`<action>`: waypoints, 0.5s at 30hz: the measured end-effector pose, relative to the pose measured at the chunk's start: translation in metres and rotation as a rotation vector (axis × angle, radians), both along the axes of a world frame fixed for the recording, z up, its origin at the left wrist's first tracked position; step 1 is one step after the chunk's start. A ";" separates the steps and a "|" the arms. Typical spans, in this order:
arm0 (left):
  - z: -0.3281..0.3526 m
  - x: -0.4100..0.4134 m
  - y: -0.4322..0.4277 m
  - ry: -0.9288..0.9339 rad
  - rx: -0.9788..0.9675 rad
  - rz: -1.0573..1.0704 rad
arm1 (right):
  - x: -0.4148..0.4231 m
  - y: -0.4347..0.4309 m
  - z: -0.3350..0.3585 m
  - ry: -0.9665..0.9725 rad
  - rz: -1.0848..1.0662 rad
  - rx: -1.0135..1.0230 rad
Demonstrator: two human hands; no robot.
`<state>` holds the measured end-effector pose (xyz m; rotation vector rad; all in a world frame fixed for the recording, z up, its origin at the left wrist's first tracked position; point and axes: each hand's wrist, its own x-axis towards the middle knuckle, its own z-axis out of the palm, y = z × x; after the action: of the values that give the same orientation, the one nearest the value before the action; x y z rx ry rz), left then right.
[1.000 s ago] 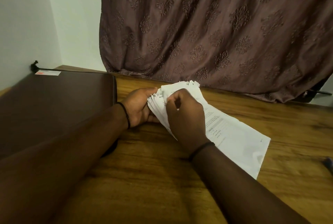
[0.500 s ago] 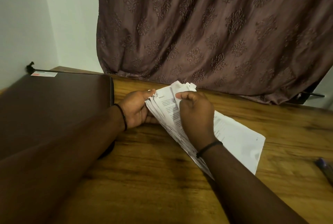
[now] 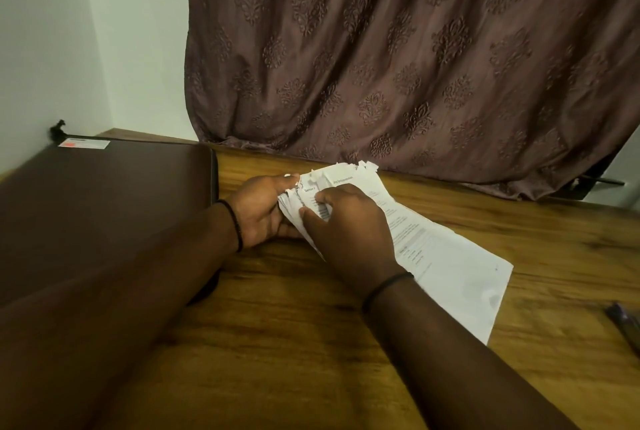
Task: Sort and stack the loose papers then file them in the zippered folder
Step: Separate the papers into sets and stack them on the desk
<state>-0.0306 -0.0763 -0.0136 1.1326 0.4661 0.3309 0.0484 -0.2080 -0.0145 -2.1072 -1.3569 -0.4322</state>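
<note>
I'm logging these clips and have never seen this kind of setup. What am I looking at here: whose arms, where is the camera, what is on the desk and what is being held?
There is no machine here: a person works with bare hands, filmed by one wide-angle camera worn on the head, looking forward and down. The left hand grips one end of a stack of printed papers, while the right hand rests on top with its fingers at the sheets. The far end of the stack lies on the wooden desk. A dark brown folder lies closed to the left, with a small card at its far corner. A patterned curtain hangs behind.
</note>
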 end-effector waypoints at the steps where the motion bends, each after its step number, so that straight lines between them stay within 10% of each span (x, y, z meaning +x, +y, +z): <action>1: 0.000 0.000 0.000 0.000 -0.002 0.000 | 0.000 0.001 0.000 -0.010 -0.010 0.005; 15: 0.000 -0.001 0.000 0.006 0.006 0.030 | 0.031 -0.005 0.005 0.493 -0.058 0.426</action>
<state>-0.0318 -0.0765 -0.0132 1.1336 0.4883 0.3553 0.0792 -0.2133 -0.0099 -1.7464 -0.8359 -0.1814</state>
